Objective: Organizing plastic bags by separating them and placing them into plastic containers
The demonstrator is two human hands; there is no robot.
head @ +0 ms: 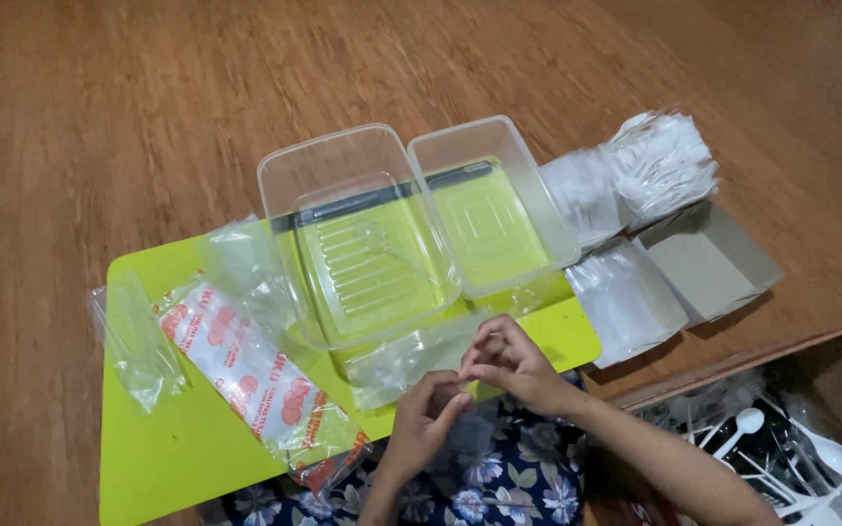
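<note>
Far left on the lime-green board (177,458) there's a crumpled clear bag (133,336), and just beside it a long clear packet with red print (255,375) lying at a slant toward the near edge. Another loose bit of clear plastic (246,258) sits above that, up against the first tub.

Middle of the board: two clear plastic tubs side by side, touching. The bigger one (358,234) is on the left and has a ribbed lid lying flat inside it; the smaller one (489,205) is on the right.

Right in front of the tubs, at the near edge, both hands are pinching the same small clear bag (411,356). The left hand (426,424) has its fingertips closed on the bag's lower edge; the right hand (509,365) has a narrow grip on it from above. The hands are nearly touching each other, over a floral-print lap (499,482).

Further right, off the board on the wooden surface (99,117), there are stacks of clear bags (626,297), a packed bundle of white plastic cutlery (660,161) and an open brown cardboard box (708,258). Bottom right, lower down, a pile of loose white spoons (791,453).
</note>
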